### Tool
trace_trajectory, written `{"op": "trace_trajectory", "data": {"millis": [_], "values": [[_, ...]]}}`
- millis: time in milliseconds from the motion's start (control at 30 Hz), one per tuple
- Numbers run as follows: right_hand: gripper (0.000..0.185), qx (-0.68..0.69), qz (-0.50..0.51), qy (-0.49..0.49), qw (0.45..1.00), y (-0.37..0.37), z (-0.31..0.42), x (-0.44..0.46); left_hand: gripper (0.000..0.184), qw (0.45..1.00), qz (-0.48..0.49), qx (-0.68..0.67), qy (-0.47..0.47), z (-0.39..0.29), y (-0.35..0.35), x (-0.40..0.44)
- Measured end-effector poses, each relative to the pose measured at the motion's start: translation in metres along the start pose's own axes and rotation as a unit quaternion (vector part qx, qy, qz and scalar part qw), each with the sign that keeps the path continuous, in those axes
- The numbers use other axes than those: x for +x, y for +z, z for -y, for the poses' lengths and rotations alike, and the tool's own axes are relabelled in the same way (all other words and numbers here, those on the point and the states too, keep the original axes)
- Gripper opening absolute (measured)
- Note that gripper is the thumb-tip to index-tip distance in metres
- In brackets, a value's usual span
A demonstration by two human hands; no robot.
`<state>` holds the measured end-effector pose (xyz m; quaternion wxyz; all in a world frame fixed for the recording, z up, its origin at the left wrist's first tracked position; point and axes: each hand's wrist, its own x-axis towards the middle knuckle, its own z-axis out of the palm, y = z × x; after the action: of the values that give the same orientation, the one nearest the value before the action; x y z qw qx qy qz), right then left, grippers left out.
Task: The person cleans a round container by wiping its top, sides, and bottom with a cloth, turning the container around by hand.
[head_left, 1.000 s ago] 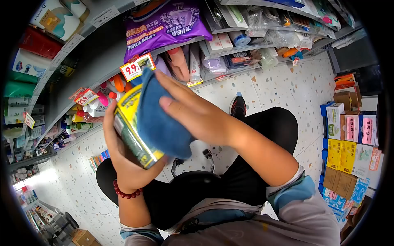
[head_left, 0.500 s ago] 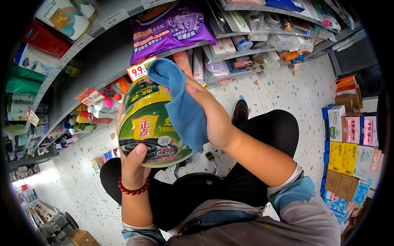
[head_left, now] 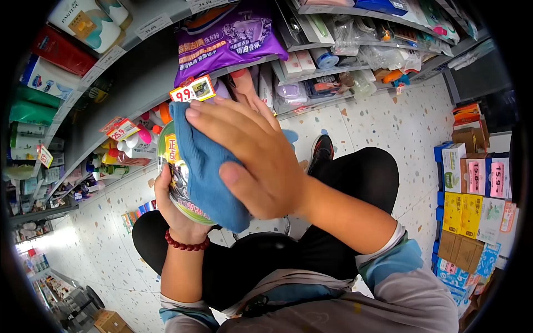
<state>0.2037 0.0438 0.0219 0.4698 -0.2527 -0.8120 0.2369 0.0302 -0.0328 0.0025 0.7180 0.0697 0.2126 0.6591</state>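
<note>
A round green and yellow tub of mosquito coils [head_left: 179,180] is tilted up above my lap, its printed lid partly covered. My left hand [head_left: 180,213] is closed around its lower left side, the thumb at the rim and the other fingers mostly hidden beneath. A blue cloth [head_left: 208,172] lies across the right part of the lid. With fingers stretched forward, my right hand [head_left: 264,161] presses the cloth onto the tub, its thumb also on the fabric.
A purple bag of laundry powder [head_left: 230,44] lies on the shelf ahead. Price tags [head_left: 192,90] stick out from the shelf edge close to the tub. Bottles [head_left: 136,152] stand on the lower left shelf. Stacked boxes [head_left: 463,213] stand at the right on the speckled floor [head_left: 383,122].
My right hand has swung left across the lid, spreading the cloth over more of it. The tub has turned in my left hand, so its label faces another way.
</note>
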Motion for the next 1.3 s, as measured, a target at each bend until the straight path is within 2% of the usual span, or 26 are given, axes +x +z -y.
{"op": "trace_trajectory", "data": {"millis": [133,233,300,367,400,433,467,500,567,600,667,767,833,867,900,1000,1033,1067,1100,1133,1167,1200,1300], "values": [[0.062,-0.076,-0.039,0.015,0.996,0.01,0.016,-0.016,0.059,0.999,-0.042,0.03,0.017,0.007,0.003,0.0],[0.061,-0.073,-0.06,0.027,0.995,0.01,0.015,-0.017,0.063,0.999,-0.032,0.034,0.012,0.005,-0.002,0.001],[0.06,-0.057,-0.062,0.034,0.996,0.005,0.009,-0.012,0.061,0.996,0.022,0.082,0.015,-0.002,-0.012,0.001],[0.057,0.052,-0.036,0.061,0.996,-0.007,-0.004,-0.001,0.055,0.997,0.012,0.074,0.026,-0.006,-0.011,-0.002],[0.054,0.132,0.001,0.117,0.984,-0.017,-0.004,0.006,0.057,0.993,0.05,0.11,0.005,-0.011,-0.014,-0.002],[0.054,0.133,0.002,0.116,0.984,-0.021,-0.006,0.009,0.059,0.985,0.087,0.145,-0.016,-0.014,-0.015,-0.003],[0.045,0.209,0.026,0.164,0.964,-0.023,-0.007,0.01,0.061,0.979,0.068,0.193,-0.01,-0.012,-0.014,-0.006],[0.037,0.284,0.049,0.212,0.934,-0.025,-0.008,0.011,0.06,0.979,0.1,0.172,-0.041,-0.012,-0.014,-0.006],[0.036,0.292,0.065,0.209,0.931,-0.027,-0.007,0.012,0.059,0.984,0.092,0.144,-0.053,-0.005,-0.012,-0.007],[0.036,0.275,0.051,0.216,0.936,-0.025,-0.007,0.009,0.059,0.984,0.091,0.143,-0.051,-0.002,-0.009,-0.006],[0.035,0.259,0.038,0.222,0.939,-0.019,-0.006,0.004,0.058,0.989,-0.005,0.149,-0.01,0.003,-0.002,-0.003],[0.035,0.247,-0.006,0.196,0.949,-0.006,-0.001,-0.002,0.056,0.995,-0.035,0.09,0.007,0.005,-0.012,0.003],[0.039,0.077,-0.105,0.102,0.986,0.007,0.002,-0.011,0.053,0.996,-0.05,0.078,0.011,0.006,-0.009,0.006],[0.054,0.035,-0.086,0.08,0.993,0.013,-0.001,-0.019,0.053,0.998,-0.048,0.039,0.016,0.006,-0.008,0.007],[0.054,0.035,-0.085,0.079,0.993,0.018,0.005,-0.023,0.053,0.999,-0.045,0.0,0.021,0.006,-0.007,0.009],[0.075,-0.004,-0.1,0.079,0.992,0.039,0.015,-0.029,0.054,0.996,-0.062,0.031,0.049,0.003,-0.007,0.009],[0.075,-0.003,-0.101,0.079,0.992,0.041,0.01,-0.031,0.054,0.996,-0.057,0.037,0.053,0.001,-0.007,0.008],[0.073,0.027,-0.115,0.086,0.989,0.041,0.004,-0.031,0.056,0.998,-0.021,0.052,0.034,-0.002,-0.015,0.007],[0.071,0.058,-0.129,0.092,0.986,0.039,-0.001,-0.026,0.056,0.998,-0.022,0.053,0.034,-0.001,-0.011,0.007],[0.064,0.129,-0.143,0.145,0.97,0.037,-0.006,-0.02,0.058,0.997,-0.023,0.073,0.031,0.004,-0.003,0.007],[0.064,0.13,-0.142,0.145,0.97,0.03,-0.008,-0.015,0.06,0.995,-0.025,0.093,0.029,0.008,0.001,0.006],[0.059,0.224,-0.124,0.218,0.942,0.017,-0.005,-0.005,0.066,0.995,-0.013,0.099,-0.003,0.011,0.001,0.003],[0.049,0.337,-0.113,0.288,0.889,0.0,-0.008,0.008,0.079,0.982,0.039,0.18,-0.051,0.008,-0.008,0.001]]}}
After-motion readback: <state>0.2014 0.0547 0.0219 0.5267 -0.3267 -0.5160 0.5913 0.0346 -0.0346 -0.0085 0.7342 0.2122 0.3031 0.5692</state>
